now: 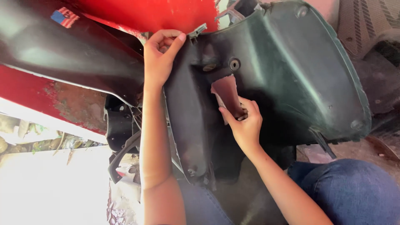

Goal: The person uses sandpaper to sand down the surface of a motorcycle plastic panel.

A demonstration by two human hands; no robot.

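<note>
A large dark green-black plastic scooter body panel [287, 71] fills the middle and right of the view, its inner side facing me. My left hand [160, 58] grips the panel's upper left edge, thumb pressed near a small grey clip [197, 31]. My right hand [245, 123] reaches into a jagged broken opening [227, 92] in the panel's centre, fingers curled around its lower rim. A round screw hole [234, 64] sits just above that opening.
A red scooter body [158, 12] with a glossy black cover [62, 50] lies to the upper left, its lower red paint chipped. Black frame parts and cables [123, 137] hang below. My blue-jeaned knee [350, 187] is at lower right; a ribbed footboard [366, 25] at upper right.
</note>
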